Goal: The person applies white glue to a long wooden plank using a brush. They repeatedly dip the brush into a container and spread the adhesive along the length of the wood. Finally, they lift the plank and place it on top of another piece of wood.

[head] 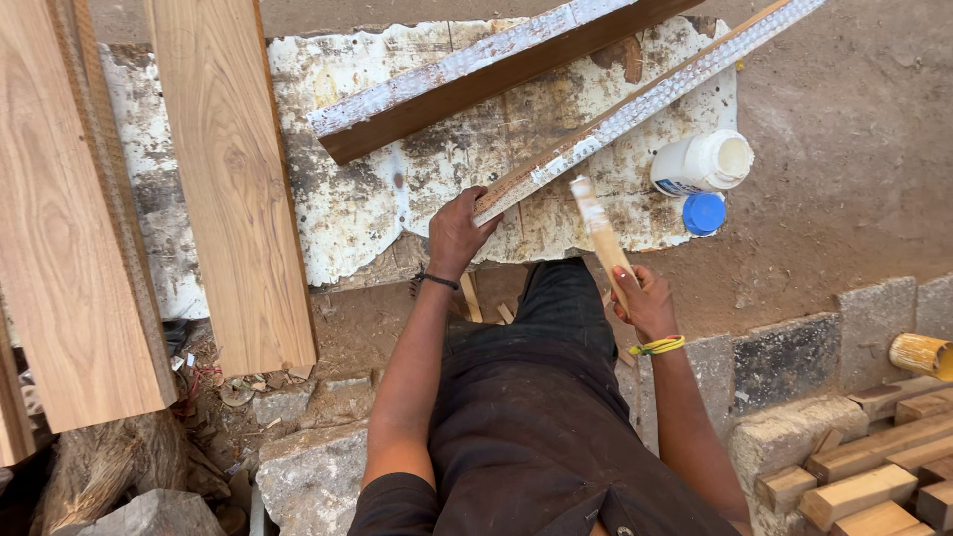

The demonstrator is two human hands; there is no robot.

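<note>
Dark work clothes (541,417) fill the near part of the view, the person bent over the ground with both arms reaching forward. Their left hand (459,233) is wrapped around the near end of a long wooden strip (635,107), thumb on top; as I read it, that pins the strip steady while its upper face, already white with glue, stays turned up. The strip runs away diagonally to the upper right, its far end out of view. Their right hand (643,301) is closed on the lower end of a flat wooden stick (599,230), held tilted so its smeared white tip sits just beside the gripped end of the strip, which looks like a spreader's angle.

Everything lies on a glue-stained board (357,213) on the dirt, probably there to catch drips. A darker beam (476,84), glue along its top edge too, lies across that board well apart from the hands.

Just right of the strip a white glue bottle (700,163) lies on its side, mouth open and pale inside; how full it is I cannot tell. Its blue cap (704,212) sits just beside it. Pale planks (233,179) lie off to the left, short wood blocks (864,476) at lower right.
</note>
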